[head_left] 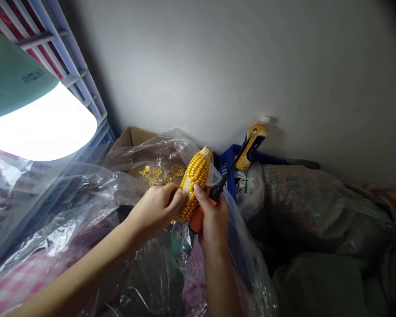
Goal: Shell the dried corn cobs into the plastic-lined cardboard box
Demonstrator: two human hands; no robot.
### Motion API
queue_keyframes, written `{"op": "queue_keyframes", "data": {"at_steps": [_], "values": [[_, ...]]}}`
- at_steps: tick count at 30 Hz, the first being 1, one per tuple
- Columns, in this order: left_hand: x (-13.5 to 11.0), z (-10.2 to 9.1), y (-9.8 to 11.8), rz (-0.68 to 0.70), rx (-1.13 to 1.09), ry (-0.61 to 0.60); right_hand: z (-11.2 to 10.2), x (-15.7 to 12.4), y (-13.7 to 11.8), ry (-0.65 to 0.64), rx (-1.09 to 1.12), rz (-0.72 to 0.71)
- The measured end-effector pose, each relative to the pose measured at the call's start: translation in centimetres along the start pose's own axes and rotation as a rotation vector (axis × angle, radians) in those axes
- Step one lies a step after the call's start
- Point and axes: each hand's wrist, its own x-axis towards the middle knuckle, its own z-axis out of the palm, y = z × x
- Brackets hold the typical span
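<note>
A yellow corn cob stands tilted between both hands, with a bare strip down its left side where kernels are gone. My left hand is closed on the cob's lower left side, thumb against the kernels. My right hand grips a screwdriver with an orange and black handle, its dark shaft pointing up and right; the thumb of that hand presses on the cob. Loose kernels lie on clear plastic behind the cob.
A cardboard box lined with clear plastic sits behind the hands. A blue crate and a yellow bottle stand by the wall. Grey sacks fill the right. A lit lamp hangs at left.
</note>
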Motion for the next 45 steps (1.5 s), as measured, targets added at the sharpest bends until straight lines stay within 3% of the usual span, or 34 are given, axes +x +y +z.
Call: {"op": "queue_keyframes", "data": {"at_steps": [15, 24, 34, 41, 45], "values": [[-0.1, 1.0, 0.0, -0.014, 0.052, -0.096, -0.3, 0.2, 0.3, -0.065, 0.073, 0.084], [-0.1, 0.2, 0.6, 0.037, -0.068, -0.022, -0.5, 0.3, 0.0, -0.040, 0.085, 0.062], [-0.8, 2.0, -0.5, 0.140, 0.277, -0.130, -1.0, 1.4, -0.9, -0.008, -0.030, 0.020], [-0.5, 0.8, -0.7, 0.121, 0.073, -0.188, -1.0, 1.3, -0.9, -0.006, -0.013, 0.007], [-0.5, 0.8, -0.3, 0.111, 0.142, -0.197, -0.8, 1.2, -1.0, -0.039, -0.010, 0.008]]}}
